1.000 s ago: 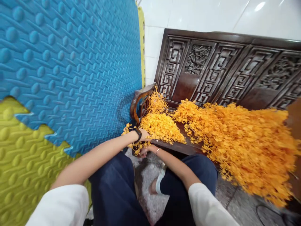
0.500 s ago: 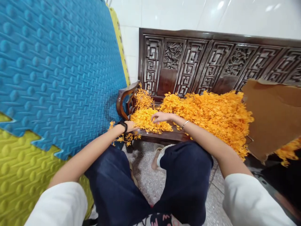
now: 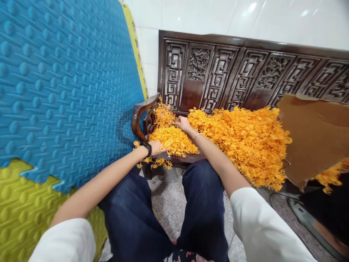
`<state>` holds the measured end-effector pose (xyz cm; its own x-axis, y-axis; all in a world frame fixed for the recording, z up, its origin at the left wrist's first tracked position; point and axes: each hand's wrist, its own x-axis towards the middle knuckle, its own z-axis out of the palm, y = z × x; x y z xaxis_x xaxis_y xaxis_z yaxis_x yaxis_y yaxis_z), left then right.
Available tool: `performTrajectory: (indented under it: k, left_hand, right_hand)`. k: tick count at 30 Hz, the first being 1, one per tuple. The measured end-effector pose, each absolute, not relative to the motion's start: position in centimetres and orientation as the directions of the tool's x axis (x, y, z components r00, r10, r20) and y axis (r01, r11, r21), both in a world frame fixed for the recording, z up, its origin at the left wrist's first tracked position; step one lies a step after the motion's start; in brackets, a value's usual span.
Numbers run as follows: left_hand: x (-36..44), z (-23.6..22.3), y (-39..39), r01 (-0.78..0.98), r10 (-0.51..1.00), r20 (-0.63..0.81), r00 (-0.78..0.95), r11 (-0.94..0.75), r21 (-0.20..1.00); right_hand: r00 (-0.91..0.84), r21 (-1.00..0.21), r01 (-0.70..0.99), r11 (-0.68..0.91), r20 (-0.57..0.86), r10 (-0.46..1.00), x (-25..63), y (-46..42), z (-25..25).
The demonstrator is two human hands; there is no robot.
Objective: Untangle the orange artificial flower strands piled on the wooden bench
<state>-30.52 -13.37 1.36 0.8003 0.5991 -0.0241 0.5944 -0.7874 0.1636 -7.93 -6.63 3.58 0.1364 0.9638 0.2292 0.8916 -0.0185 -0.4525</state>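
Note:
My left hand (image 3: 157, 147), with a black band at the wrist, is at the front edge of the bench by a heap of loose yellow-orange plastic flower pieces (image 3: 174, 140). Orange flower sprigs (image 3: 160, 163) hang below and behind this hand and appear held in it; its palm is hidden. My right hand (image 3: 183, 124) reaches over the heap to the back of the seat. Its fingers are drawn together beside a bunch of thin orange stems (image 3: 164, 115), and what they pinch is too small to make out.
A large pile of orange flower sprigs (image 3: 245, 142) covers the seat to the right, with a cardboard sheet (image 3: 308, 134) beside it. The dark bench has a carved back (image 3: 199, 91) and a curved armrest (image 3: 139, 112). Blue foam mats (image 3: 76, 80) stand at left.
My right hand has moved from above the loose heap to the back of the seat, its fingers closing. My left hand and the hanging sprigs have shifted slightly right.

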Motion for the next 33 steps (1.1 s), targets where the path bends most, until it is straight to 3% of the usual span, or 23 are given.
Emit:
performTrajectory:
  k: [7,16,21,23,26,29,33]
  left_hand:
    - [-30.3,1.5,-12.8,0.617,0.647,-0.024,0.762,-0.714,0.332]
    - [-30.9,2.6,-12.2,0.494,0.606,-0.146,0.782,-0.461,0.737]
    - [-30.9,4.0,-13.1,0.149,0.656,-0.034,0.754,-0.120,0.982]
    - [-30.9,4.3,-13.4,0.027,0.669,-0.005,0.744,-0.022,0.999]
    - [-30.8,4.7,-13.6,-0.053,0.722,0.015,0.692,0.030,0.998]
    - [-30.6,5.0,-13.8,-0.094,0.782,0.024,0.622,0.044,0.995]
    - [-30.3,5.3,-14.5,-0.077,0.829,0.064,0.556,-0.025,0.997]
  right_hand:
    - [0.116,-0.519,0.854,0.020,0.229,0.967,-8.2,-5.5,2.1]
    - [0.017,-0.695,0.665,0.274,0.380,0.925,-11.5,-8.2,2.7]
    - [0.013,-0.850,0.349,0.394,0.425,0.905,-12.7,-12.4,6.1]
    - [0.011,-0.844,0.294,0.449,0.473,0.881,-13.1,-14.3,7.2]
    - [-0.015,-0.773,0.403,0.490,0.530,0.848,-13.6,-16.4,8.0]
    - [-0.108,-0.764,0.479,0.433,0.438,0.892,-13.9,-17.2,7.7]
    - [-0.200,-0.836,0.368,0.407,0.356,0.913,-14.1,-16.5,6.3]
